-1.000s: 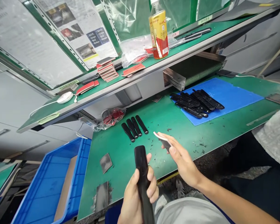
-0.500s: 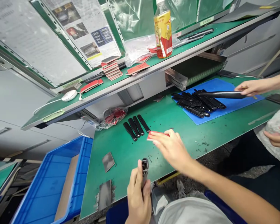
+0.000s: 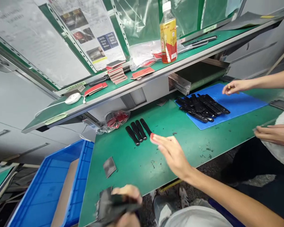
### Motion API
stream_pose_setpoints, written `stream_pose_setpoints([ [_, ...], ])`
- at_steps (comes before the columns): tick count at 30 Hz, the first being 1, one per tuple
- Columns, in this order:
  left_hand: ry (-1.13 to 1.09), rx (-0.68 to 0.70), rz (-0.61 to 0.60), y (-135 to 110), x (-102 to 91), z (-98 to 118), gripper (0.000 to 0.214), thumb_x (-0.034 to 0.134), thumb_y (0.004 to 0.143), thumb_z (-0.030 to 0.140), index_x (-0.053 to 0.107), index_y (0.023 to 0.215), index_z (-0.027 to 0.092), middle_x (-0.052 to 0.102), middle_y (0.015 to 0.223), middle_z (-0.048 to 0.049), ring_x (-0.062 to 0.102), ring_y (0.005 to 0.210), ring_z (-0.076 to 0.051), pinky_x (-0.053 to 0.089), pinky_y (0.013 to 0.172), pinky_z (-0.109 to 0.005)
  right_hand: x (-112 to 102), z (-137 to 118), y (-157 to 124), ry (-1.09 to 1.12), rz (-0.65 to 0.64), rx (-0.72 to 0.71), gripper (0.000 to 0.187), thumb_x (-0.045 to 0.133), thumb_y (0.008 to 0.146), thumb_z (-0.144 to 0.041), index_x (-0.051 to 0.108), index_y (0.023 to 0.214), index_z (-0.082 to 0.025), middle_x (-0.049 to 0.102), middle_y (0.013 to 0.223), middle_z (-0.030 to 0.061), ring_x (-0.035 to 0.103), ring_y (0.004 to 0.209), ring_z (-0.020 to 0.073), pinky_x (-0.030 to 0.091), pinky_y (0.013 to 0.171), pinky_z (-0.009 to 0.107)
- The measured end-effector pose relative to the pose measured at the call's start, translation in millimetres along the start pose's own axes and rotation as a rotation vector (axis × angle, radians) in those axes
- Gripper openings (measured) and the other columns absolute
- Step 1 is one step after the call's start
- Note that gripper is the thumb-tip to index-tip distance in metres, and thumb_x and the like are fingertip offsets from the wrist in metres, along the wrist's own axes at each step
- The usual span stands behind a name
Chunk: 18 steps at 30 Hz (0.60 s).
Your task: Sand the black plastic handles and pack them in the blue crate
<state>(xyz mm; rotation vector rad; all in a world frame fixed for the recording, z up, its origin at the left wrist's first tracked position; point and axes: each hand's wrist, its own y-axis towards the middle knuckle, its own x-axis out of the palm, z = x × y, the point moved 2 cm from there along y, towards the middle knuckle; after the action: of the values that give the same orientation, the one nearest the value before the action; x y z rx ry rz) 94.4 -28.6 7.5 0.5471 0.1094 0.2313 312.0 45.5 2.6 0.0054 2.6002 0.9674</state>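
Note:
At the bottom of the head view, my left hand [image 3: 129, 194] is closed around a black plastic handle [image 3: 120, 205]. Motion smears both, so the handle's details are lost. My right hand [image 3: 174, 154] is over the green table with its fingers together, pinching a small red piece of sandpaper [image 3: 153, 138]. Just beyond those fingertips several black handles [image 3: 137, 132] lie in a row. A dark grey sandpaper square [image 3: 109, 167] rests on the table left of centre. Another worn dark piece [image 3: 104, 197] is near the front edge, partly behind my left hand.
A co-worker's hand [image 3: 235, 86] is over a blue sheet [image 3: 246, 102] bearing a pile of black handles [image 3: 201, 105]. Their other hand [image 3: 274, 134] is lower right. A blue crate [image 3: 54, 170] stands left. The shelf carries a drink bottle [image 3: 168, 36] and stacked red sandpaper [image 3: 117, 74].
My left hand has swung down and left, tipping the handle from upright to roughly level. My right hand has shifted slightly. The co-worker's far hand has let go of a long black handle.

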Motion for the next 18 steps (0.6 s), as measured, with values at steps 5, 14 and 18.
stream_pose_setpoints([
  [5,-1.09,-0.661,0.539,55,1.0,-9,0.022,0.035,0.101,0.016,0.054,0.113,0.018,0.049,0.063,0.0075,0.047,0.041,-0.002,0.041,0.04,-0.008,10,-6,-38,0.05,0.245,0.05,0.045,0.04,0.102,-0.027,0.044,0.147,-0.025,0.049,0.149,0.009,0.048,0.131,0.0293,0.04,0.104,0.051],
  [14,-1.32,-1.139,0.647,78,15.6,-57,0.028,0.03,0.101,0.01,0.037,0.076,0.02,0.04,0.053,0.0096,0.039,0.036,0.0,0.039,0.039,-0.007,68,-52,-69,0.106,0.413,0.069,0.047,0.03,0.104,-0.031,0.041,0.15,-0.028,0.033,0.158,0.0087,0.039,0.134,0.0322,0.034,0.104,0.051],
  [18,-1.313,-1.131,0.651,85,10.9,-56,0.03,0.03,0.103,0.011,0.035,0.075,0.02,0.04,0.053,0.0095,0.04,0.037,0.001,0.039,0.04,-0.006,83,-60,-70,0.115,0.397,0.105,0.046,0.029,0.104,-0.029,0.045,0.147,-0.029,0.037,0.155,0.0084,0.042,0.127,0.0326,0.037,0.099,0.051],
])
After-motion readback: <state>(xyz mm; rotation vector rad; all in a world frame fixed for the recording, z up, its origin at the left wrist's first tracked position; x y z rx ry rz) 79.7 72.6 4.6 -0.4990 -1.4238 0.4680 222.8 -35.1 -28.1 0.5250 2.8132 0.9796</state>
